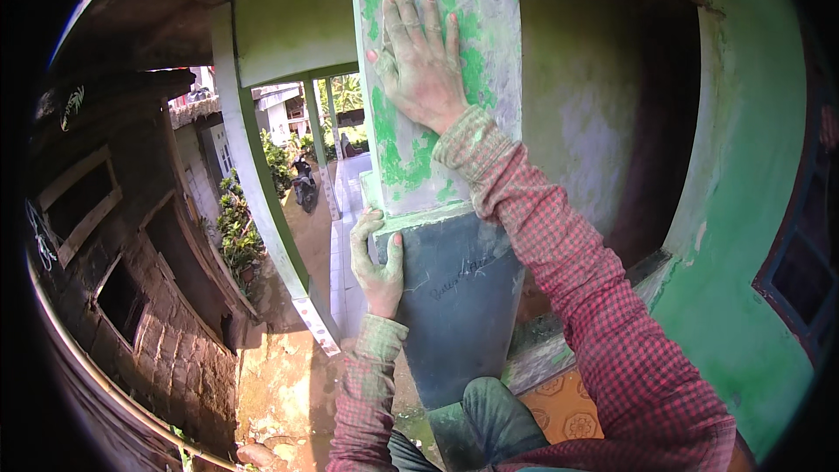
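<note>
At the far left a dark brick wall (166, 332) with wooden window frames is being seen; beyond it a lane with green plants (238, 227) and a parked motorbike (304, 183) is being shown between slim green posts. Near the middle, the left hand (377, 262) is being held upright against the left edge of the pillar (454, 236), just where the pale green upper part meets the dark grey base; its fingers are being curled loosely around that corner, the thumb being laid on the grey face, nothing else being gripped. Its forearm is being raised almost straight up from the lower edge in a red checked sleeve (363, 402). Higher and a little to the right, the right hand (421, 57) is being pressed flat on the patchy green and grey front of the pillar, the fingers being spread open and pointed upward, the palm being laid against the surface; both hands are being shown dusted with green powder. The right arm is being stretched long and diagonally upward from the lower right, the elbow being nearly straightened. A knee in dark trousers (494, 419) is being held close to the pillar's base; at the right a green wall (743, 210) is being curved away.
</note>
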The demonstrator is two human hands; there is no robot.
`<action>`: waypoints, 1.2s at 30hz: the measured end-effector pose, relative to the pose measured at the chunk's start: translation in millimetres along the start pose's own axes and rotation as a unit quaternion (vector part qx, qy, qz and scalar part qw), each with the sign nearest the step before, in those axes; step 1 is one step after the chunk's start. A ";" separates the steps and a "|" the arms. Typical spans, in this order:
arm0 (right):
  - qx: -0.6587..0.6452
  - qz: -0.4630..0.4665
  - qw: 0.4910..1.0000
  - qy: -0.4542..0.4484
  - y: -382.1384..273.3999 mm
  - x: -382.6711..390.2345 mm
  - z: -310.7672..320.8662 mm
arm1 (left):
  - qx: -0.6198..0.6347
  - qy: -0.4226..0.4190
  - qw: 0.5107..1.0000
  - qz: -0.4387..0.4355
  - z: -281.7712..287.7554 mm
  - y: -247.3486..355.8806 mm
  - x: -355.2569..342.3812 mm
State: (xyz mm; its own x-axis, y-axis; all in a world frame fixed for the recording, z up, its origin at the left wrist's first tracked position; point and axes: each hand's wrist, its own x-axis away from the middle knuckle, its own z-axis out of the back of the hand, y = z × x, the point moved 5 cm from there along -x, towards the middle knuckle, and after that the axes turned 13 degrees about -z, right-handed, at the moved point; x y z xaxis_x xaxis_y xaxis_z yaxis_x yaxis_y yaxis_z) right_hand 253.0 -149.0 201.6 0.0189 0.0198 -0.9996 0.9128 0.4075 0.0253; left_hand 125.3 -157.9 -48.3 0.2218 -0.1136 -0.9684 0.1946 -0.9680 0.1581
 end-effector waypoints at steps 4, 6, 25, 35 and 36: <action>0.045 0.010 0.999 -0.018 -6.8 49.0 -4.1 | 0.000 -0.017 1.000 0.005 6.7 2.6 0.9; 0.093 0.015 0.996 0.004 -8.9 32.0 -12.8 | 0.002 -0.022 1.000 0.007 10.1 2.7 1.9; 0.050 -0.039 0.996 0.068 -7.3 -107.6 1.0 | 0.064 -0.006 0.998 0.004 -12.8 11.8 -6.7; 0.077 0.029 0.995 0.064 -3.9 -30.5 -0.9 | 0.042 0.003 0.999 0.006 -0.3 1.3 -0.5; 0.056 0.013 0.994 0.092 -0.3 -69.4 -0.1 | 0.049 0.005 0.999 -0.005 -3.8 4.5 -2.6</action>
State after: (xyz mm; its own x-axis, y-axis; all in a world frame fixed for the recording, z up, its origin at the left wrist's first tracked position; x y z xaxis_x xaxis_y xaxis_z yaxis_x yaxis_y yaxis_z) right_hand 251.4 -150.3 271.0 -0.0234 0.2000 -0.9795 0.9527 0.3015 0.0387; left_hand 129.3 -161.1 -44.3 0.2303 -0.1024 -0.9677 0.1025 -0.9864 0.1288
